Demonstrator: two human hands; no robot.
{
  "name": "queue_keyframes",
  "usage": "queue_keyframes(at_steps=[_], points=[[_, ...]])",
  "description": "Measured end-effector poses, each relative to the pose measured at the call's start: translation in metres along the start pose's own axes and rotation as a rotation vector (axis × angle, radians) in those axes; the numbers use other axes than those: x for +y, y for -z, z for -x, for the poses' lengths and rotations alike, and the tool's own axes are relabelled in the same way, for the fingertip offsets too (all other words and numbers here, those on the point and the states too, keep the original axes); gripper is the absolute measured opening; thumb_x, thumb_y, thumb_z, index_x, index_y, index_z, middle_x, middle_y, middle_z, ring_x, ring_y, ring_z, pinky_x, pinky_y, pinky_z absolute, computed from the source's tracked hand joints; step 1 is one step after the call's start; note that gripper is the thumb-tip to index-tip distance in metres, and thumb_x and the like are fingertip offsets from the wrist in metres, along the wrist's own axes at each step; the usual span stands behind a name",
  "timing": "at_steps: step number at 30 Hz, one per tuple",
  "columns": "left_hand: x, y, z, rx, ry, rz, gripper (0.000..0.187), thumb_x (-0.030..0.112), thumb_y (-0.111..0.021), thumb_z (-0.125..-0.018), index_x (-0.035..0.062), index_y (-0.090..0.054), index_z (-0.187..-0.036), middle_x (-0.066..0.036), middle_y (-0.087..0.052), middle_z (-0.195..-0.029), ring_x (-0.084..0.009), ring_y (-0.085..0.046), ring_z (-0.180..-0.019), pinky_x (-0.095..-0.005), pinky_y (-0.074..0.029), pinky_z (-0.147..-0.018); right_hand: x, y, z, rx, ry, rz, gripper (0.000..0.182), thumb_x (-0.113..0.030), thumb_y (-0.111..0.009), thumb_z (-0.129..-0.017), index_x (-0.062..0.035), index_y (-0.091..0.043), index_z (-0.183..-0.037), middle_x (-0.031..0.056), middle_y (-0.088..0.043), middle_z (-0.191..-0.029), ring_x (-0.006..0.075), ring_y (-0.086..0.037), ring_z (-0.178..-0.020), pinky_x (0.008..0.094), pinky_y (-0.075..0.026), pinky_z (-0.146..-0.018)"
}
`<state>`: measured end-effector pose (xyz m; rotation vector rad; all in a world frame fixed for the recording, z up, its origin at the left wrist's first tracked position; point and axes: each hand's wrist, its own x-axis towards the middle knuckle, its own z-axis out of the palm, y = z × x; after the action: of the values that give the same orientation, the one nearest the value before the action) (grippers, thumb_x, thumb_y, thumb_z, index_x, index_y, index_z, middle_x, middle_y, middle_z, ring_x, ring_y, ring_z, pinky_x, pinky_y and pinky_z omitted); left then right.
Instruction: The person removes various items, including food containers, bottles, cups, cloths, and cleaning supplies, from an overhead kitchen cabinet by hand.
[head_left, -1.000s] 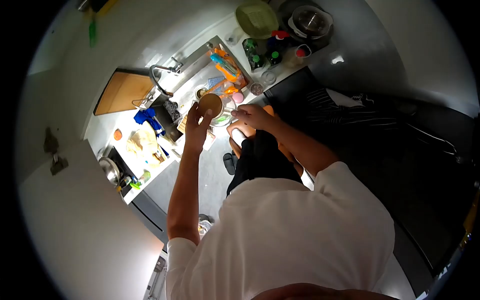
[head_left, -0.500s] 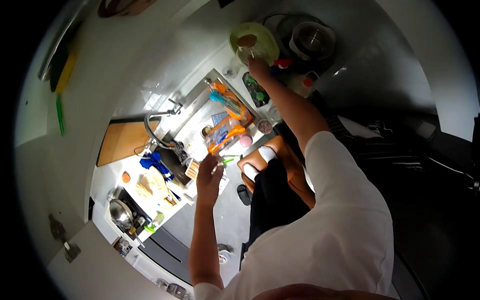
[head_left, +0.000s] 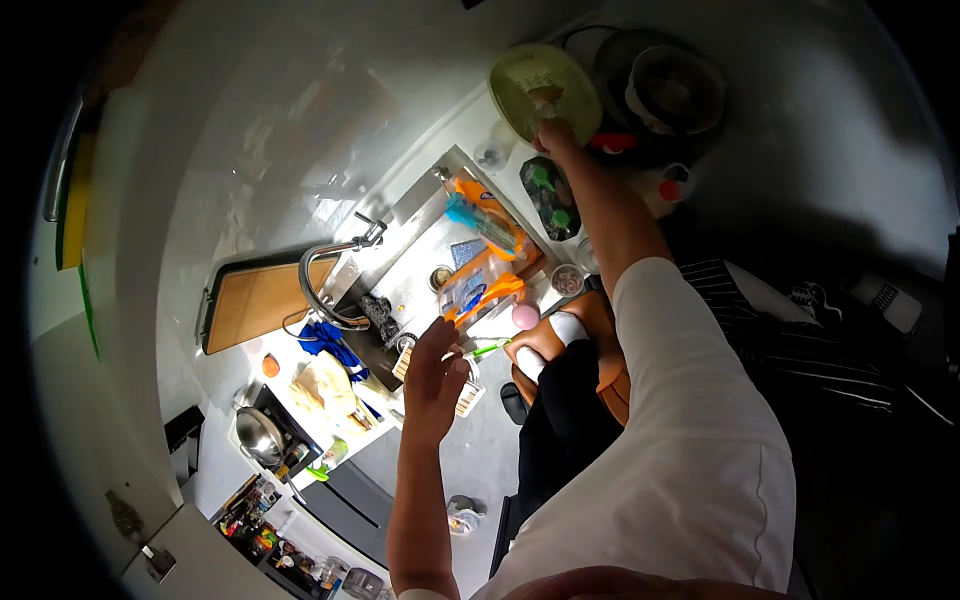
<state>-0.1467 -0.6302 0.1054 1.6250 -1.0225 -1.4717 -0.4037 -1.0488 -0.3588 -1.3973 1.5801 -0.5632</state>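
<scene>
My right hand (head_left: 556,137) reaches out over a pale green basin (head_left: 515,75) at the back. Its fingers are closed round a small clear jar (head_left: 544,107) with a brownish top, partly hidden by the hand. My left hand (head_left: 437,375) hovers at the counter's front edge, thumb apart from the fingers, with nothing in it. Just beyond its fingertips lies a clear and orange plastic package (head_left: 478,290). Further back, an orange and blue package (head_left: 488,222) lies in the sink area. A pink round object (head_left: 525,316) sits near the edge.
A curved faucet (head_left: 312,275) rises beside a wooden cutting board (head_left: 265,300). Dark green-capped packaging (head_left: 548,198) lies below my right forearm. A pot (head_left: 676,90) stands at the back right. A metal pan (head_left: 260,436) is at the far left, and a brown stool (head_left: 602,345) stands below.
The view has shifted, so the counter appears further right. The jar's brown top, plainly round before, now shows smaller and tilted over the green basin. My left hand stays open near the package.
</scene>
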Motion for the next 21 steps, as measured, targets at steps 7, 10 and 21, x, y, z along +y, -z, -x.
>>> queue_keyframes(at_steps=[7,10,21], points=[[0.022,-0.02,-0.008,-0.083,-0.057,-0.049,0.063,0.012,-0.072,-0.098,0.0008,-0.043,-0.153,-0.015,-0.053,-0.15,-0.0246,-0.053,-0.137,-0.0387,-0.048,-0.108,-0.002,0.003,0.02,0.422,0.157,0.223,0.029,-0.022,-0.064,-0.097,0.0042,-0.068,-0.109,0.0264,-0.071,-0.092,0.0383,-0.068,-0.075,0.0498,-0.052,-0.076],[0.052,-0.027,0.0,-0.11,-0.112,-0.108,0.067,0.012,-0.075,-0.096,0.0023,-0.042,-0.154,-0.015,-0.051,-0.152,-0.0253,-0.052,-0.139,-0.0402,-0.048,-0.111,-0.149,0.089,0.156,0.149,0.103,0.126,0.037,-0.03,-0.052,-0.1,0.0019,-0.069,-0.111,0.0288,-0.069,-0.106,0.0482,-0.064,-0.101,0.0532,-0.051,-0.093],[0.248,-0.032,0.1,-0.087,-0.553,-0.294,0.062,0.011,-0.073,-0.097,0.0027,-0.046,-0.152,-0.015,-0.057,-0.147,-0.0258,-0.057,-0.134,-0.041,-0.05,-0.109,-0.46,0.305,0.471,-0.348,0.594,0.251,0.042,-0.032,-0.072,-0.099,-0.0032,-0.062,-0.128,0.012,-0.071,-0.107,0.0214,-0.069,-0.093,0.0334,-0.055,-0.082]])
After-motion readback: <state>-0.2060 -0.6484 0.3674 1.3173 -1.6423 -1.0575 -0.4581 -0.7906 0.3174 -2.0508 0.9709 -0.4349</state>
